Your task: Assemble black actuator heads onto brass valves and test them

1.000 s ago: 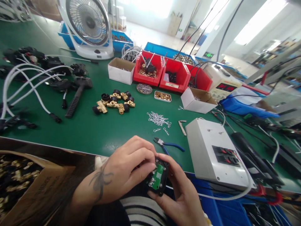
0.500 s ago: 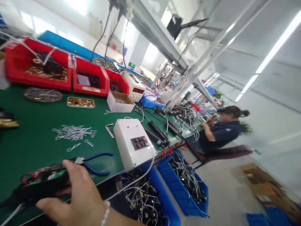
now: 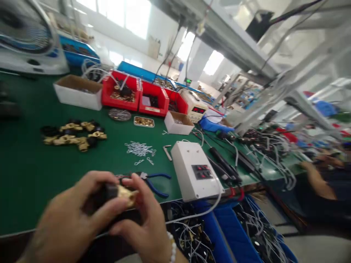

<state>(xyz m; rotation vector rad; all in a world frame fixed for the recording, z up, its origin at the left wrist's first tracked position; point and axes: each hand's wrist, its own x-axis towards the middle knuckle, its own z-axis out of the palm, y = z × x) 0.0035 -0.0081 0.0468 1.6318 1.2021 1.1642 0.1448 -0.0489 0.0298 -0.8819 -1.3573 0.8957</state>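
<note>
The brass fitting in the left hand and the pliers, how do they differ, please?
The brass fitting is golden with a black part; the pliers show blue handles. The fitting is in the left hand; the pliers lie on the green bench. The fitting looks stubby, the pliers slender.

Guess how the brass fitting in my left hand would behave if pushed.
The brass fitting looks metallic, so it's probably stiff and heavy for its size. Similar branched fittings lie on the green bench, suggesting it likely wouldn't roll far.
</note>
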